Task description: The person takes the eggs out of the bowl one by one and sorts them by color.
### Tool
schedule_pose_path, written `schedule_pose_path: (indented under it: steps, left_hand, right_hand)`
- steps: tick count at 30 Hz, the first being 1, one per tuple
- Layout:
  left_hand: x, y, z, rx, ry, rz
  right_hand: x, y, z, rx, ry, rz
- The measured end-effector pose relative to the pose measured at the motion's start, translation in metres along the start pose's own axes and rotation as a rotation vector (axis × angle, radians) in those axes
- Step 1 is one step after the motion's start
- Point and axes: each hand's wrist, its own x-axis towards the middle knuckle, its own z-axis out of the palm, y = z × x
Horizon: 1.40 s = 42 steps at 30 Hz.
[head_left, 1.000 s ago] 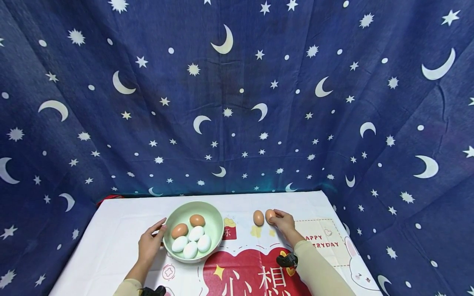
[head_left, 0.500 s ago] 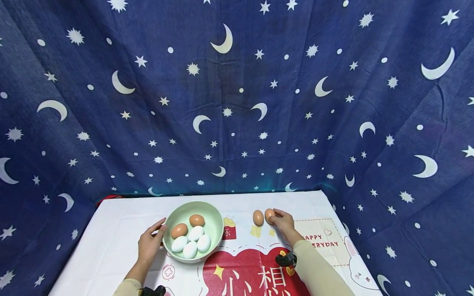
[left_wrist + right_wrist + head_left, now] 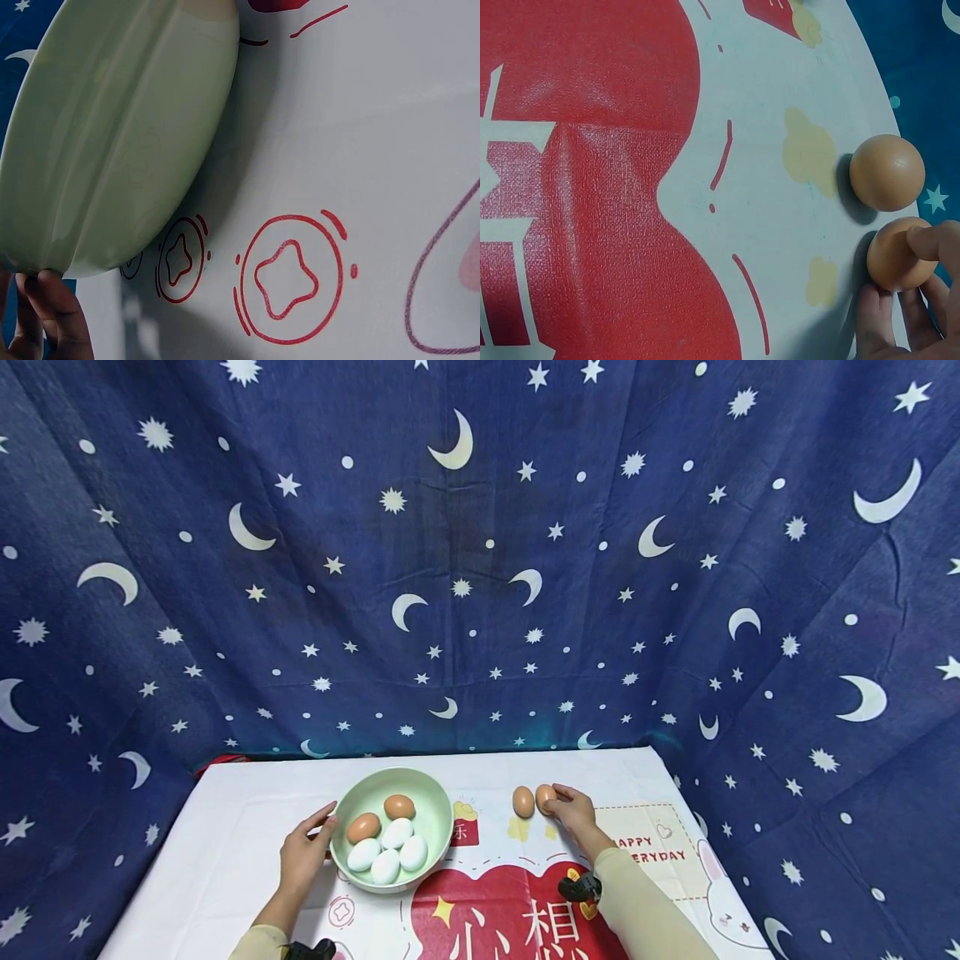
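I count 4 brown oval eggs, 4 white oval eggs — 8 tot. — & 1 round glossy pale-green bowl.

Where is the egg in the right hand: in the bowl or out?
Out. The right hand holds the brown egg next to another egg, well apart from the green bowl.

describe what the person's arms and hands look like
The left hand and right hand are bare, without gloves. Both forearms wear plain beige sleeves: the left sleeve and right sleeve stop short of the hands. A small black band or device shows at each wrist area, left and right.
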Motion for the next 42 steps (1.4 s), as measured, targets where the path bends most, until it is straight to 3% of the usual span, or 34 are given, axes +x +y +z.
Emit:
schedule_pose_path:
  steps: [11, 24, 30, 42]
  left_hand:
    - [0.000, 0.000, 0.001, -0.005, 0.003, 0.007]
    - [-0.001, 0.001, 0.000, -0.004, -0.004, 0.001]
    - [-0.001, 0.003, -0.001, -0.003, -0.002, 0.000]
    - [-0.001, 0.001, 0.000, 0.010, 0.013, 0.001]
  right_hand:
    - [0.000, 0.000, -0.003, -0.020, -0.018, -0.022]
    - [-0.002, -0.002, -0.004, 0.018, -0.011, 0.015]
    - [-0.005, -0.009, -0.006, 0.043, 0.032, 0.009]
    - [-0.006, -0.028, -0.003, -0.017, 0.171, -0.059]
